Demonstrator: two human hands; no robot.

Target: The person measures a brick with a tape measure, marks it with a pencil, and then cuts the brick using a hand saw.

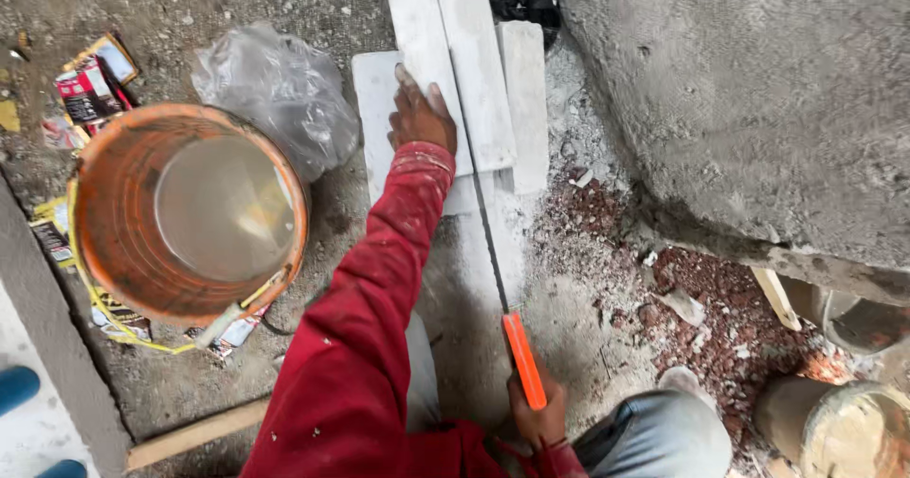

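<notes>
I see left hand (422, 113) flat, open on dusty white slabs (479, 70); right hand (537, 413) fisted round orange-handled saw (512, 317), thin blade between slabs.

The white slabs (479, 70) look like matt, dusty stone. The saw (500, 250) has a thin metal blade and a smooth orange plastic handle. The bucket (190, 212) is worn orange plastic — the floor (588, 317) is rough, gritty concrete.

The white strips (455, 80) are long, flat and dusty, and they lie side by side on the ground, to the right of the orange bucket (190, 214). The saw (507, 288) has a thin dark blade and an orange handle. Its blade runs along the strips, farther from the bucket.
</notes>
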